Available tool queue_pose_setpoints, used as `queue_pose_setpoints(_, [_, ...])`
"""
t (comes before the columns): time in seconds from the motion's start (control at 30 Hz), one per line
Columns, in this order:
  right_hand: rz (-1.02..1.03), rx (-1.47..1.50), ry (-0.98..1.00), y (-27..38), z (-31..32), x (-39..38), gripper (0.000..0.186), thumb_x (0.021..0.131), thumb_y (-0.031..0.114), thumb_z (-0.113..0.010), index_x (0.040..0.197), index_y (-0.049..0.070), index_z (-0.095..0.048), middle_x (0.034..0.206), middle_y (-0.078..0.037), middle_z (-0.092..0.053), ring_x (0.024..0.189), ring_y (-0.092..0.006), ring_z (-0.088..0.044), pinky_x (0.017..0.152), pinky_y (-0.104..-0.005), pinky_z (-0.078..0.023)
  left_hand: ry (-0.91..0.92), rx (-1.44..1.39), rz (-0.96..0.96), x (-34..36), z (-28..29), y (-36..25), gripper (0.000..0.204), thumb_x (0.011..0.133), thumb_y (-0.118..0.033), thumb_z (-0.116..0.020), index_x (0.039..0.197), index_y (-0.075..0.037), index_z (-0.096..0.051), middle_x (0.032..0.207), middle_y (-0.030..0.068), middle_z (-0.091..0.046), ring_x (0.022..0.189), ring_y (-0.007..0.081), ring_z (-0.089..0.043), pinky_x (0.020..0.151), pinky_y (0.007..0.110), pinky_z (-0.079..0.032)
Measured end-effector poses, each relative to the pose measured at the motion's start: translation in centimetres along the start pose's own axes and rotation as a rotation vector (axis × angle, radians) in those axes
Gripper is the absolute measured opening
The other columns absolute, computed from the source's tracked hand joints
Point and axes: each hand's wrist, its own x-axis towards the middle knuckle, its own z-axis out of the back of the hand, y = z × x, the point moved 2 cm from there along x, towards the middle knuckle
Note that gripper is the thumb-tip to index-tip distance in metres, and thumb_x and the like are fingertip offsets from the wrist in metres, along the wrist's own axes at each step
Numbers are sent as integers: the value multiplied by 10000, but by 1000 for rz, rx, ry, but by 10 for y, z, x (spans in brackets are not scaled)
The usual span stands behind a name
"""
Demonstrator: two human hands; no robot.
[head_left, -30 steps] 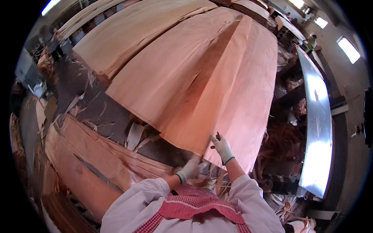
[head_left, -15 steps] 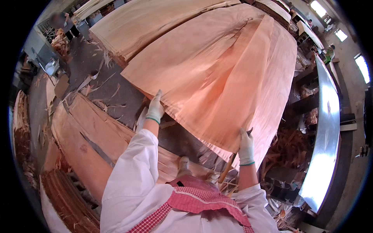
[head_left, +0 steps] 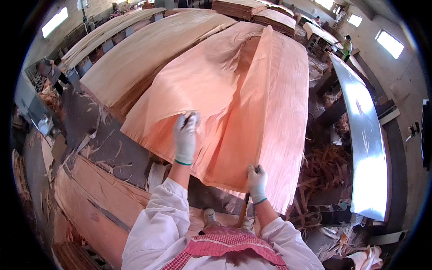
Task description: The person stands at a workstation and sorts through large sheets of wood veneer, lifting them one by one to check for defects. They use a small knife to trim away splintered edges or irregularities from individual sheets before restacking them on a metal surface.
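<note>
A wide, thin sheet of wood veneer [head_left: 234, 148], orange-pink and rippled, lies over a pile of pale veneer [head_left: 285, 130]. My left hand [head_left: 184, 137], in a white glove with a green cuff, pinches the sheet's near edge and holds it raised in a fold. At the sheet's near right corner my right hand [head_left: 257, 183], gloved alike, is closed round a wooden-handled tool [head_left: 243, 210]. A dark tip of the tool shows above the fist; its kind cannot be made out. The veneer corner meets this fist, but whether the fingers also grip it is hidden.
Another long veneer stack [head_left: 148, 54] stands to the left. Veneer pieces [head_left: 90, 202] lie low at the left. A shiny metal sheet [head_left: 362, 144] and heaped scraps [head_left: 326, 166] are on the right. A co-worker [head_left: 346, 47] stands far right, another person [head_left: 53, 74] far left.
My left hand has gone from lying along the sheet's left edge to pinching and lifting it, and the veneer there now billows up. My view has tilted up and shifted.
</note>
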Motion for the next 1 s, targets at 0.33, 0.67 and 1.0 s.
queue_pose_setpoints(0.33, [92, -190, 32, 19, 31, -4, 221, 841, 189, -621, 818, -30, -604, 714, -219, -619, 671, -353, -633, 616, -410, -477, 305, 60, -310, -48, -190, -70, 179, 913, -161, -619, 829, -5, -594, 690, 116, -573, 584, 165, -529, 571, 312, -447])
queue_pose_setpoints(0.67, [29, 192, 86, -41, 131, -39, 237, 842, 185, -650, 984, 0, -607, 828, -187, -634, 756, -294, -635, 685, -389, -482, 1211, 471, -110, -192, -241, -94, 485, 963, -190, -431, 1425, -45, -404, 1363, 168, -497, 1200, 261, -524, 1017, 359, -419])
queue_pose_setpoints(1.0, [64, 192, 17, -79, 279, -72, 259, 855, 183, -658, 1048, 16, -610, 975, -161, -623, 887, -286, -613, 789, -377, -467, -209, 2677, -1897, -366, -337, -33, 715, 978, -459, -418, 1520, -86, -138, 1575, 101, -149, 1448, 284, -162, 1195, 428, -174])
